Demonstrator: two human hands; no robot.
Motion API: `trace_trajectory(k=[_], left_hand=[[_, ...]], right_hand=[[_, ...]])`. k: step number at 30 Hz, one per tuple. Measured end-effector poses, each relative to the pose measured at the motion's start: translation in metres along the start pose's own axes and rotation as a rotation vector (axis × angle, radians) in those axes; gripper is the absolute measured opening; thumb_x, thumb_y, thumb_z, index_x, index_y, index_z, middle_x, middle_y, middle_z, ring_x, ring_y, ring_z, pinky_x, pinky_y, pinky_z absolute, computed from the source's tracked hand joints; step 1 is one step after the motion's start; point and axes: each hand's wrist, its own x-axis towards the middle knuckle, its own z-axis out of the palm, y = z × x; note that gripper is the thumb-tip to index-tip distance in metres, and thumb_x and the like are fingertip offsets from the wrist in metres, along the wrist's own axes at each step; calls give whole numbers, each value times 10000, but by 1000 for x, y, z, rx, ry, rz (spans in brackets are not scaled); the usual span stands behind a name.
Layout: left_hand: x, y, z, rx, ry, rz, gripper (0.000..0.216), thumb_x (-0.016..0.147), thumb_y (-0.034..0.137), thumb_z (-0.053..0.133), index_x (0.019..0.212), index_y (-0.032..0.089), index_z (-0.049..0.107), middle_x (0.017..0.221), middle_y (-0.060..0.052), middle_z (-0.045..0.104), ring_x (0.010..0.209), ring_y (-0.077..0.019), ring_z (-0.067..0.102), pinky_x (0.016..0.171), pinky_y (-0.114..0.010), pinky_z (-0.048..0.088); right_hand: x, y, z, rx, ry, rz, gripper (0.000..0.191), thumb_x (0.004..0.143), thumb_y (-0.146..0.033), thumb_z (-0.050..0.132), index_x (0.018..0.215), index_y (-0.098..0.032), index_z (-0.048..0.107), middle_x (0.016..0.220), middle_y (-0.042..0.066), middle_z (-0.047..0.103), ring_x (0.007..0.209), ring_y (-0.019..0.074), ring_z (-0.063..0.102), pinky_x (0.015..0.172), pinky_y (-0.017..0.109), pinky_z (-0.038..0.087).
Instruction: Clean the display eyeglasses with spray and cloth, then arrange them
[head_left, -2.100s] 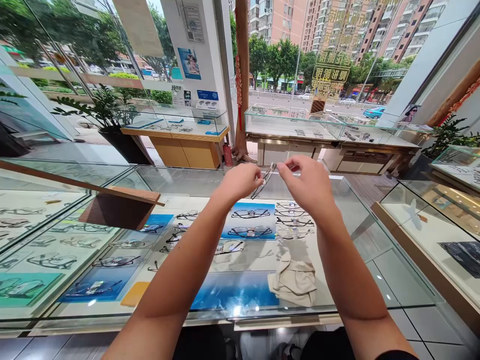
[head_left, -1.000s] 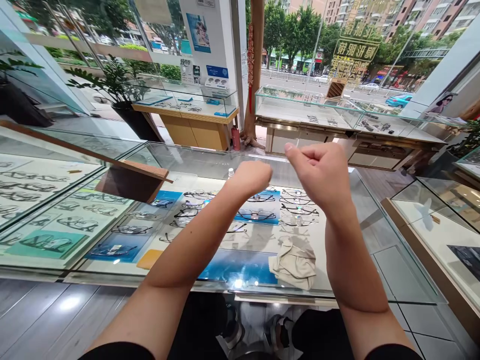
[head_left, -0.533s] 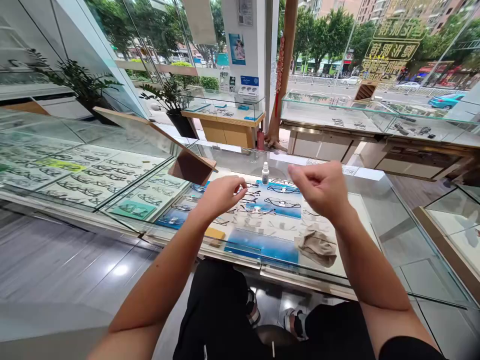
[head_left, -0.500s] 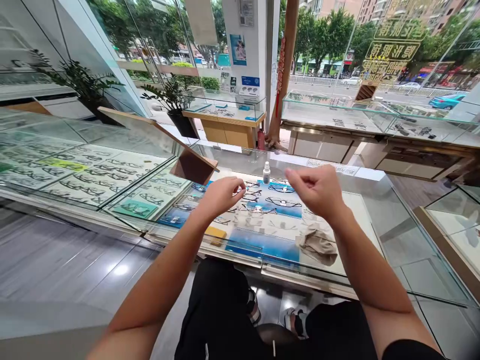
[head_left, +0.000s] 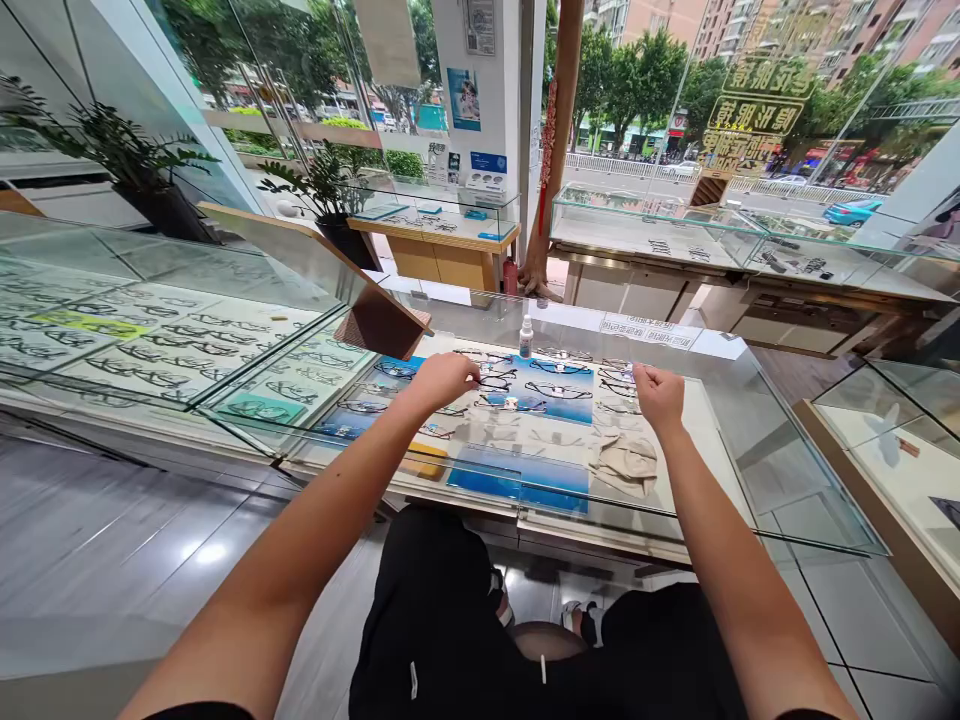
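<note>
Clear glass encloses the display case (head_left: 600, 536), where glasses (head_left: 559, 391) lie in rows between the left hand (head_left: 445, 382) and the right hand (head_left: 661, 396). Both hands' fingers are curled inward; whether they pinch anything, I cannot tell. A white bottle (head_left: 526, 340) stands near the glasses.

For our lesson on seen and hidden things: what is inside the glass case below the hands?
Eyeglasses in rows and blue panels show inside. Whatever lies behind the left hand, right hand and beige cloth is covered.
</note>
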Motion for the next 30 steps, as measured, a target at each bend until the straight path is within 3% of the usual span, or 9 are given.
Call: trace_trajectory(k=[4,8,14,18,21,26,30], left_hand=[[-3,0,-7,-5,6,-19,230,885,381,652,941,246,828,1024,-115,789,972,-292,678,809,-316,433],[-13,-2,-30,-67,72,-52,236,865,416,676,921,241,824,984,-109,777,915,-282,660,759,-316,406],[-19,24,-57,-542,230,23,305,846,514,716,896,227,809,802,-49,680,747,-188,573,688,-296,394],[1,68,-53,-991,276,93,371,783,549,801,843,183,775,910,-61,689,769,-161,583,699,-286,440],[32,103,-48,-1268,313,140,376,740,528,853,786,175,733,858,-43,674,798,-161,589,763,-296,465],[86,149,-34,-1474,298,201,429,652,547,911,770,175,732,800,-29,668,780,-159,572,754,-290,465],[102,162,-8,-1546,331,158,423,669,553,900,781,182,732,815,-25,684,789,-161,580,781,-293,469]], right_hand=[[1,1,1,41,-5,67,530,926,-467,552,594,-250,201,579,-50,170,598,132,189,585,343,227],[3,-1,0,171,-16,127,543,903,-483,579,588,-254,200,580,-53,164,602,126,180,582,337,229],[3,-18,-3,460,28,194,583,874,-534,631,563,-263,219,559,-65,164,581,115,153,551,332,187],[3,-44,5,507,-76,92,595,872,-529,640,554,-258,216,564,-60,169,583,108,158,560,327,196],[17,-61,19,575,-93,83,591,860,-534,641,546,-252,228,552,-57,178,574,107,167,549,320,183],[51,-65,36,1007,-218,287,423,758,-414,708,613,-245,349,544,-79,282,519,100,213,491,267,236],[56,-50,35,1312,-394,437,300,621,-211,702,709,-233,416,684,-51,472,574,104,397,559,252,387]])
